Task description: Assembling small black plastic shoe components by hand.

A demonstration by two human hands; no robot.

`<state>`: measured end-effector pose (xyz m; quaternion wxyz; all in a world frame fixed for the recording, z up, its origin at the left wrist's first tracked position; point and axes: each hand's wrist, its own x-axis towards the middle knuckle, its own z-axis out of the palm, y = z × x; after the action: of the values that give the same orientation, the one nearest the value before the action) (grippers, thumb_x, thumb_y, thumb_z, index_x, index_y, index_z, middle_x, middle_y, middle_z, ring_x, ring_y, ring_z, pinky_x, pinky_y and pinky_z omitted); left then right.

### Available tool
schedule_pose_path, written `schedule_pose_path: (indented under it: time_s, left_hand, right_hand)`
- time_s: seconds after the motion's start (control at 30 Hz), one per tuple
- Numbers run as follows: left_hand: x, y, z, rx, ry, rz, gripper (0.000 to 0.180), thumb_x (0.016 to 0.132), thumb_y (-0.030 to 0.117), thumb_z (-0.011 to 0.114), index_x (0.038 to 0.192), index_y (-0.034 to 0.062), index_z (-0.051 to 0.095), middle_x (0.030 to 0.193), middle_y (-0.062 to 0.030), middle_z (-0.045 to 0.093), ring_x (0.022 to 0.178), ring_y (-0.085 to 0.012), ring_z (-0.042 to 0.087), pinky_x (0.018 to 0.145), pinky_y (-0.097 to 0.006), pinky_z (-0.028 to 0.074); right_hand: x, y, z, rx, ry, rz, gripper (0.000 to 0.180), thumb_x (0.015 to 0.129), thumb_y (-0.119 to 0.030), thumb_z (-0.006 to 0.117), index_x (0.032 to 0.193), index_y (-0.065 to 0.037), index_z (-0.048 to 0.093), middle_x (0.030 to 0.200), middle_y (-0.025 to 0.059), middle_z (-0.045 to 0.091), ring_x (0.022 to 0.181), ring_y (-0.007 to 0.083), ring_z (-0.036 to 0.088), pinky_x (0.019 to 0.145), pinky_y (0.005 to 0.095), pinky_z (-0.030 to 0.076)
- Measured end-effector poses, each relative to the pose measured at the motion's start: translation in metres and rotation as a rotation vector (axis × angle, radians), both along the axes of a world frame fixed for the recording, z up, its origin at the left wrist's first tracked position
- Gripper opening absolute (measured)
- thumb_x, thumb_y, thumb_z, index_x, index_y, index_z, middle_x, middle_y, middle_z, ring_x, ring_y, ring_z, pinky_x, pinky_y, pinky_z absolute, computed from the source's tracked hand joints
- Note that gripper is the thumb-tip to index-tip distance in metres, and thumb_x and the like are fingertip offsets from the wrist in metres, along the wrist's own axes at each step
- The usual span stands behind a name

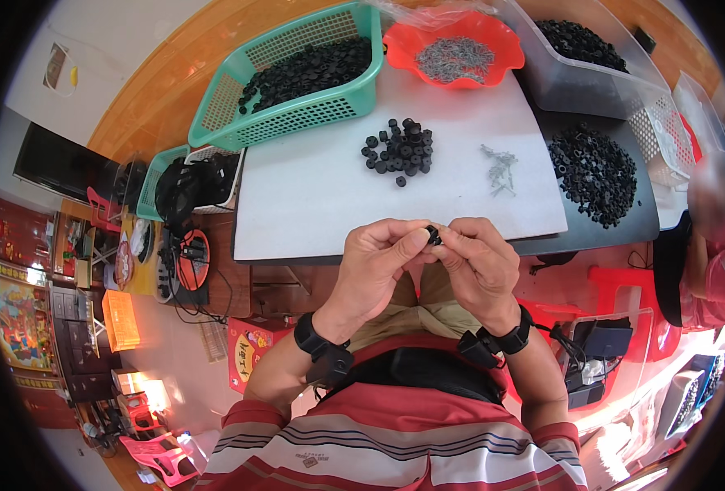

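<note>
Just off the front edge of the white board, my two hands meet at a small black round part (434,236). My left hand (370,266) is closed, pinching it between thumb and forefinger. From the other side the fingertips of my right hand (483,266) close on the same part; whether they also hold a metal pin is hidden. Beyond them, a loose heap of black knob-like parts (401,149) lies on the white board (313,204). To its right is a small scatter of thin silver pins or screws (500,170).
At the back stand a green basket (297,123) of flat black pieces, a red scalloped bowl (505,59) of silver pins and a clear bin (579,92) of black parts. A heap of small black rings (596,176) spreads at right. Another person (710,262) is at the right edge.
</note>
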<state>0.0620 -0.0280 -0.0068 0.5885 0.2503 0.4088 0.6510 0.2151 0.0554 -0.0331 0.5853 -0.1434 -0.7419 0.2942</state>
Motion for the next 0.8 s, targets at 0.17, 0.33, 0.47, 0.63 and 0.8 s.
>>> schedule_pose_path:
  time_s: [0.17, 0.33, 0.47, 0.63, 0.8]
  left_hand:
    - [0.001, -0.001, -0.002, 0.004, 0.036, -0.003, 0.02, 0.1, 0.01, 0.067, 0.114, -0.0045, 0.07, 0.111, -0.0164, 0.073, 0.096, -0.0215, 0.073, 0.09, -0.035, 0.063]
    - [0.002, 0.0, 0.001, 0.021, 0.061, -0.011, 0.02, 0.1, 0.009, 0.067, 0.114, -0.0047, 0.07, 0.109, -0.0164, 0.073, 0.095, -0.0212, 0.073, 0.09, -0.035, 0.062]
    - [0.001, 0.0, 0.0, 0.041, 0.116, -0.027, 0.02, 0.1, 0.008, 0.068, 0.113, -0.0052, 0.07, 0.109, -0.0162, 0.073, 0.095, -0.0212, 0.073, 0.088, -0.034, 0.062]
    - [0.003, 0.001, 0.001, 0.042, 0.173, -0.03, 0.02, 0.099, 0.008, 0.069, 0.114, -0.0052, 0.07, 0.107, -0.0152, 0.073, 0.092, -0.0206, 0.074, 0.086, -0.032, 0.062]
    - [0.005, 0.0, 0.002, 0.022, 0.147, -0.037, 0.019, 0.099, 0.009, 0.069, 0.113, -0.0047, 0.07, 0.106, -0.0137, 0.074, 0.092, -0.0177, 0.072, 0.083, -0.03, 0.06]
  right_hand:
    - [0.001, -0.001, -0.002, 0.002, -0.019, 0.003, 0.04, 0.08, 0.008, 0.079, 0.116, -0.005, 0.069, 0.094, 0.0123, 0.068, 0.071, 0.022, 0.068, 0.059, 0.0293, 0.056]
    - [0.004, 0.0, 0.001, -0.016, -0.042, 0.009, 0.038, 0.079, 0.009, 0.078, 0.114, -0.005, 0.069, 0.094, 0.0122, 0.068, 0.072, 0.0225, 0.069, 0.059, 0.0298, 0.056]
    - [0.007, 0.001, 0.001, -0.029, -0.049, 0.03, 0.036, 0.079, 0.009, 0.078, 0.112, -0.004, 0.069, 0.094, 0.0119, 0.068, 0.072, 0.0227, 0.069, 0.058, 0.0303, 0.056]
    - [0.009, 0.003, -0.001, -0.04, -0.053, 0.036, 0.033, 0.08, 0.005, 0.08, 0.11, -0.004, 0.069, 0.094, 0.0112, 0.068, 0.071, 0.0226, 0.069, 0.058, 0.0307, 0.056]
    - [0.011, 0.005, 0.004, -0.039, -0.078, 0.033, 0.031, 0.079, 0.002, 0.082, 0.107, -0.004, 0.069, 0.093, 0.0107, 0.067, 0.071, 0.0231, 0.069, 0.058, 0.0318, 0.055]
